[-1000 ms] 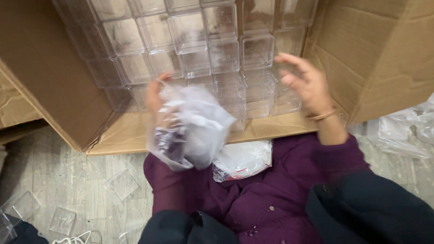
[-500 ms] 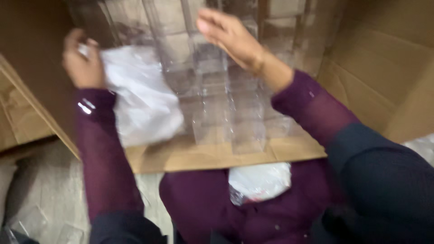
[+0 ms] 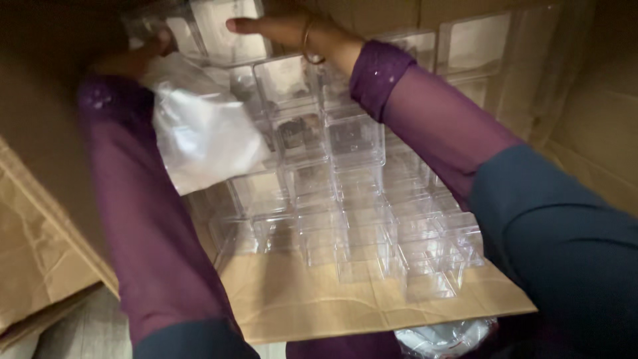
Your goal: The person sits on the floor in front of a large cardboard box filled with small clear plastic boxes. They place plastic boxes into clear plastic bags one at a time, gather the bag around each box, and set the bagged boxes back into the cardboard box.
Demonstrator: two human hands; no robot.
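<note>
The left hand (image 3: 136, 58) reaches deep into the shadowed upper left of a cardboard box (image 3: 601, 143), its grip closed on the top of a plastic bag (image 3: 203, 129). The bag is thin, whitish and crinkled, half see-through, and it hangs down from the hand in a loose wedge over the left columns of clear boxes (image 3: 355, 199). What is inside the bag cannot be made out.

The right hand (image 3: 276, 28) stretches across near the top edge, palm down, fingers straight and together, so its grip is flat and open, holding nothing. It lies just above the highest clear boxes; whether it touches them is hard to tell. A thin bangle (image 3: 307, 41) rings the wrist, and both arms wear purple sleeves (image 3: 425, 116).

The clear boxes are small, square, transparent cubes stacked in tidy rows that fill the cardboard box, which lies open on its side. Its lower flap (image 3: 319, 299) spreads toward the person. Below that flap, at the bottom edge, a second crumpled plastic bag (image 3: 445, 336) peeks out.
</note>
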